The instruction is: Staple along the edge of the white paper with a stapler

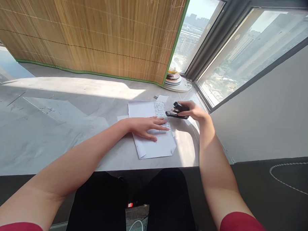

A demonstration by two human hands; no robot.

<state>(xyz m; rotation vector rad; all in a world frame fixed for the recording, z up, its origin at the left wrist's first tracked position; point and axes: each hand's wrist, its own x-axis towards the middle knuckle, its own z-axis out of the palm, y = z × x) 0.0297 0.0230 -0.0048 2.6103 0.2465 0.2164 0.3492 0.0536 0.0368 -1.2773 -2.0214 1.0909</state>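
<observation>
Broadly, a pale bench (pixel 68 107) fills the middle of the view, with a slatted blind (pixel 96 32) hanging over its far side and windows (pixel 221 60) at the corner. By the window frame sits a stack of plates (pixel 173 81), the only container-like things in sight; something yellow and orange shows at the top, too small to identify. Near the front edge of the bench lies a white paper (pixel 158 148), its near corners folded; whether it forms a pocket with anything inside, I cannot tell. The left hand (pixel 149 127) lies flat on it, fingers spread wide, holding nothing. The right hand (pixel 193 110) is closed around a black stapler (pixel 174 115), whose jaws stand apart at the right edge of a patterned strip (pixel 159 109) on the paper. The step in hand looks like lining the stapler up while the other hand steadies the sheet. A press would call for the edge sitting fully between the jaws; whether it does is unclear. Beyond lies a small white scrap (pixel 162 98).
</observation>
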